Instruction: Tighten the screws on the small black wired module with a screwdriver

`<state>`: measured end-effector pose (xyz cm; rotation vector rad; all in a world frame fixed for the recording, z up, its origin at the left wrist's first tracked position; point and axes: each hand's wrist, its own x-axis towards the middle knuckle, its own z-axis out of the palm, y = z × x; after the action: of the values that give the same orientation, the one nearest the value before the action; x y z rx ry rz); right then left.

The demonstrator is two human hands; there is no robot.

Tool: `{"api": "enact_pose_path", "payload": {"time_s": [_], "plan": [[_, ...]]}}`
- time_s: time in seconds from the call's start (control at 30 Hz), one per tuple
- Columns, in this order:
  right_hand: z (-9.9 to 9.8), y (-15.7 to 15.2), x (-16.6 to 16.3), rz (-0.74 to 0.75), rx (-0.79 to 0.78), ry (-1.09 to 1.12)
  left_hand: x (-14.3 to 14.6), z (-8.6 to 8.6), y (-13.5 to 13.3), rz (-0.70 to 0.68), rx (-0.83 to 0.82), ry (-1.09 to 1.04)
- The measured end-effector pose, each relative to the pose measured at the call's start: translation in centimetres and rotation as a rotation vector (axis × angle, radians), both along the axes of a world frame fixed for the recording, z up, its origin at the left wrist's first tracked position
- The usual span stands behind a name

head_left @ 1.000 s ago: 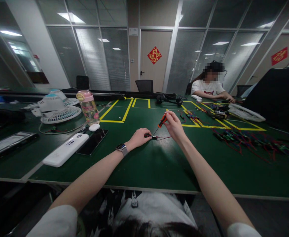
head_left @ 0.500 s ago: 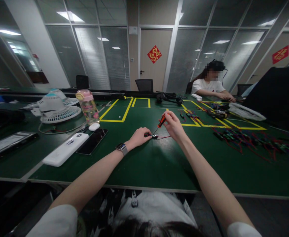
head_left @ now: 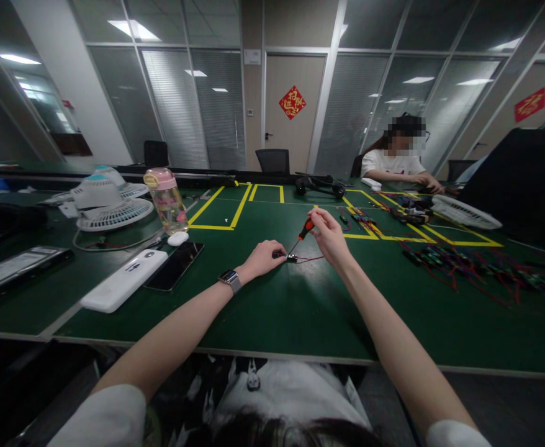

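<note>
In front of me a small wired terminal block (head_left: 292, 257) lies on the green table, with thin red and dark leads running off to the right. My left hand (head_left: 265, 257) rests on the table, its fingers closed on the block's left end. Between the fingers of my right hand (head_left: 327, 233) is a screwdriver (head_left: 306, 228) with a red and black handle. It slants down to the left, its tip at the top of the block. Whether the tip sits in a screw is too small to tell.
Left of my arm lie a white power bank (head_left: 124, 281), a dark phone (head_left: 175, 266) and a drinking bottle (head_left: 166, 202), with fans (head_left: 109, 202) behind. Wired modules (head_left: 481, 267) are heaped at right. Another person (head_left: 398, 161) sits across the table.
The screwdriver's handle has turned a little in my right hand, and its fingers have shifted slightly. My left hand and the terminal block stay in place.
</note>
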<state>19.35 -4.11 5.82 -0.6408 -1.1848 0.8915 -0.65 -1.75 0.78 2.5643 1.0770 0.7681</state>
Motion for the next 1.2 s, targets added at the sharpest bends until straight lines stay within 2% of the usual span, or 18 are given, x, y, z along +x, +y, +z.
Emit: {"api": "enact_pose_path", "payload": {"time_s": [0.3, 0.67, 0.93, 1.2], "plan": [[0.15, -0.45, 0.05, 0.100, -0.039, 0.069, -0.14, -0.16, 0.13, -0.007, -0.001, -0.011], [0.04, -0.10, -0.14, 0.003, -0.023, 0.056, -0.10, 0.08, 0.01, -0.011, -0.020, -0.018], [0.01, -0.24, 0.06, 0.094, -0.051, 0.102, -0.22, -0.15, 0.16, -0.017, -0.014, -0.020], [-0.25, 0.05, 0.11, -0.006, -0.025, 0.042, -0.19, -0.16, 0.17, -0.013, -0.025, -0.016]]}}
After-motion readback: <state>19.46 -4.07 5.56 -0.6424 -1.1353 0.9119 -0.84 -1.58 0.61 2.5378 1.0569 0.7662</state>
